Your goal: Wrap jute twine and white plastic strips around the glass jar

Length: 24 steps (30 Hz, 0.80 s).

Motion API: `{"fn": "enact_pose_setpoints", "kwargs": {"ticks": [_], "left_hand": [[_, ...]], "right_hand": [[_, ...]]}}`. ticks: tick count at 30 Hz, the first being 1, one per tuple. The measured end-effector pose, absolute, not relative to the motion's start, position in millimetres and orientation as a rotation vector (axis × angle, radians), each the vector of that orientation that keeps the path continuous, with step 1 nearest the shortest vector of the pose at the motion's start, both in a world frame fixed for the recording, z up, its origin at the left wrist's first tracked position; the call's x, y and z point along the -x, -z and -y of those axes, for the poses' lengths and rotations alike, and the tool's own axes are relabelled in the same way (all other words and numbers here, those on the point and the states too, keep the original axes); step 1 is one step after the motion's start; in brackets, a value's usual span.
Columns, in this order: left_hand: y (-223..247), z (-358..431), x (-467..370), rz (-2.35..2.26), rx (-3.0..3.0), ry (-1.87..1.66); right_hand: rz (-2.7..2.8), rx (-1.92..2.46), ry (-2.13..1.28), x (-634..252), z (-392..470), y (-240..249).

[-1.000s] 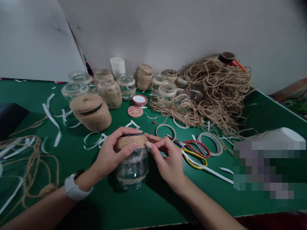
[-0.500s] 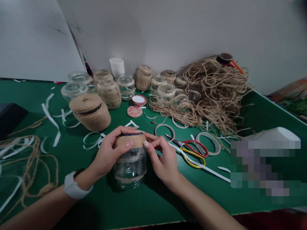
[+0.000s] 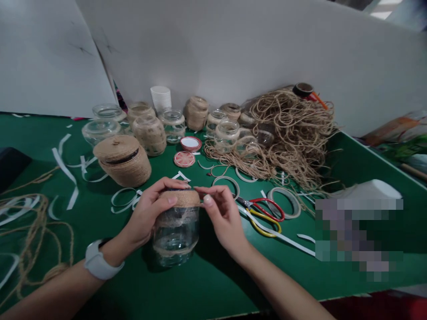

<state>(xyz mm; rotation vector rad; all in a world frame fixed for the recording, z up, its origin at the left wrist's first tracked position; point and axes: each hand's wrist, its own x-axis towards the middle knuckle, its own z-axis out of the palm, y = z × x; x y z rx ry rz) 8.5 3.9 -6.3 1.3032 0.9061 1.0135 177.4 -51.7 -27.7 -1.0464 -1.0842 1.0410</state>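
A clear glass jar (image 3: pixel 176 231) stands upright on the green table in front of me, with a band of jute twine (image 3: pixel 185 198) wound around its neck. My left hand (image 3: pixel 147 211) is closed around the left side of that neck, thumb resting on the twine. On the other side, my right hand (image 3: pixel 223 213) has its thumb and fingers bent at the band's edge, where a short twine end runs to the thumb. The right fingertips behind the thumb are partly hidden. Lower down, a thin ring of twine circles the glass.
Behind stand a twine-covered pot (image 3: pixel 123 164), several jars (image 3: pixel 227 135) and paper cups (image 3: pixel 161 98). Scissors (image 3: pixel 267 218) and tape rolls (image 3: pixel 283 202) lie right, before a twine heap (image 3: pixel 293 129). Loose twine (image 3: pixel 36 235) and white strips (image 3: pixel 66 178) lie left.
My right thumb has drawn slightly off the jar's twine band, and a short twine end shows between them. My left hand keeps its grip. The view has shifted a little.
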Motion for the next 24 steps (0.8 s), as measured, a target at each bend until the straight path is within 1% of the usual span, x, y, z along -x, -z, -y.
{"fn": "enact_pose_setpoints", "kwargs": {"ticks": [12,20,24], "left_hand": [[6.4,-4.0,-10.4,-0.839,-1.251,-1.024],[11.8,-4.0,-6.4,-0.689,-1.275,-0.977],[10.0,-3.5,-6.6,-0.724,-1.383,-0.960]], "right_hand": [[1.097,1.006,-1.139,-173.5,45.5,38.1],[1.197,0.987,-1.283,-185.2,46.6,27.3],[1.197,1.065,-1.221,-189.7,44.7,25.5]]}}
